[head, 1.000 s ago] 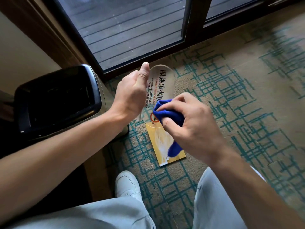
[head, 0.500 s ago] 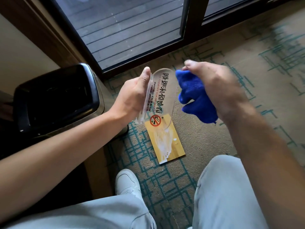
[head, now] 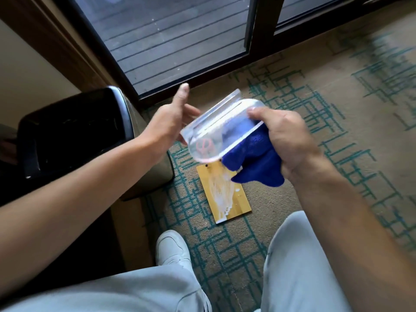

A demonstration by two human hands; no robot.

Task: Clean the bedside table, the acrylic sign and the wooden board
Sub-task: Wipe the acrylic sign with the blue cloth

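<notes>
Above patterned beige-and-teal carpet, the right hand grips the clear acrylic sign through a blue cloth to wipe it, while the left hand is loosely open beside it.

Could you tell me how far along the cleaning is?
Nothing looks finished yet. In hand: the right hand holds the sign against the blue cloth, left hand open beside it. Left: the board lies on the carpet with white streaks; the bedside table isn't in view.
</notes>
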